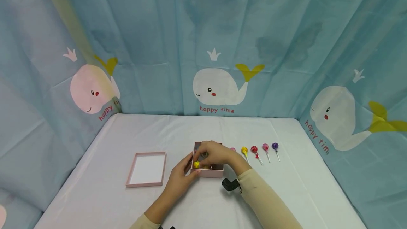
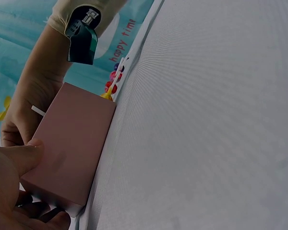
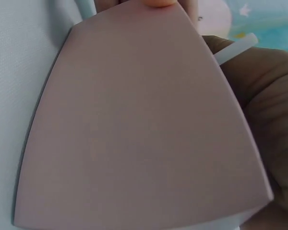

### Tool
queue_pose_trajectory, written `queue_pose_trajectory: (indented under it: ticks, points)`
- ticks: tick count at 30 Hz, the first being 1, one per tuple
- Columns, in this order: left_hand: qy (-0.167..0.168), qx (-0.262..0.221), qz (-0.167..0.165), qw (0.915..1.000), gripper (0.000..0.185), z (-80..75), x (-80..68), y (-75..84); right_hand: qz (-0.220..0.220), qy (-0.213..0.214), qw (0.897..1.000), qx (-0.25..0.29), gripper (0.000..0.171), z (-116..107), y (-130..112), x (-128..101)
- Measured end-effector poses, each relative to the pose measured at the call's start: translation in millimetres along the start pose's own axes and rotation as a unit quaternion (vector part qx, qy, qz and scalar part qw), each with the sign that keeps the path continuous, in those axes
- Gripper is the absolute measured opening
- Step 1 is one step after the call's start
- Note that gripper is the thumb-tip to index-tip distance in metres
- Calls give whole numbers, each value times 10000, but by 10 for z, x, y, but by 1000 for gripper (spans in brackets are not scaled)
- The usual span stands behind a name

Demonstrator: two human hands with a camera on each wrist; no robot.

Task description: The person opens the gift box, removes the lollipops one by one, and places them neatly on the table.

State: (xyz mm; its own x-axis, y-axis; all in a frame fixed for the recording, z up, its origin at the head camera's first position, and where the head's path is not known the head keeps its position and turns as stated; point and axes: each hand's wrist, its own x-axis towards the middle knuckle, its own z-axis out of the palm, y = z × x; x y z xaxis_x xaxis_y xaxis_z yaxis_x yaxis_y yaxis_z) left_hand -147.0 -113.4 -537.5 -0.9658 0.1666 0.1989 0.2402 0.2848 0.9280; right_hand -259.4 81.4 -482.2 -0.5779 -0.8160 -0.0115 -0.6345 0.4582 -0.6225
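The left hand (image 1: pixel 181 176) grips the near left corner of the pink box (image 1: pixel 208 171), steadying it. The right hand (image 1: pixel 216 152) reaches inside, pinching a lollipop stick (image 3: pixel 236 48). Best to lay it flat beside the yellow lollipop (image 1: pixel 196 164) while the box stays braced.

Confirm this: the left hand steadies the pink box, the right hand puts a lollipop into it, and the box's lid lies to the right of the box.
Wrong on the lid. The head view shows the lid lying open side up to the left of the pink box, not the right. The rest holds: the left hand steadies the box and the right hand holds a lollipop in it.
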Motion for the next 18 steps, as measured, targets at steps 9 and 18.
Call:
queue_pose_trajectory:
  ticks: [9, 18]
  points:
    - [47, -73, 29, 10000, 80, 1, -6, 18, -29, 709, 9965, 434, 20, -128, -87, -84]
    - [149, -159, 78, 9997, 78, 17, -2, 3, -100, 1708, 9848, 284, 22, -249, -158, -157]
